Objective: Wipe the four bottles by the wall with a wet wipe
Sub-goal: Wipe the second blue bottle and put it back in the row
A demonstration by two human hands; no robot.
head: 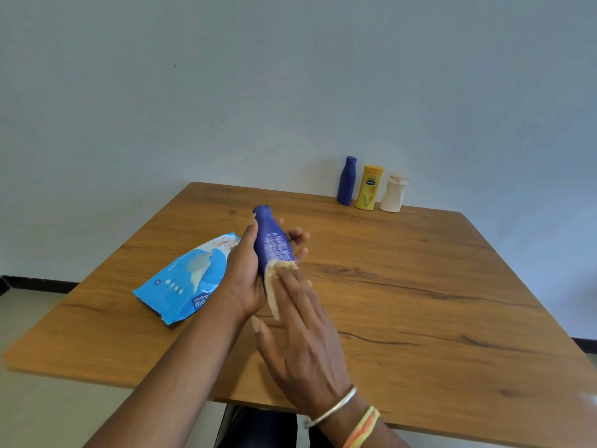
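My left hand grips a dark blue bottle from below, tilted with its cap pointing away from me, above the middle of the wooden table. My right hand lies flat with its fingers pressing a pale wet wipe against the bottle's lower part. Three more bottles stand upright by the wall at the table's far edge: a blue bottle, a yellow bottle and a white bottle.
A light blue pack of wipes lies flat on the table to the left of my hands. The table's right half is bare wood. Beyond the left edge is pale floor with a dark skirting line.
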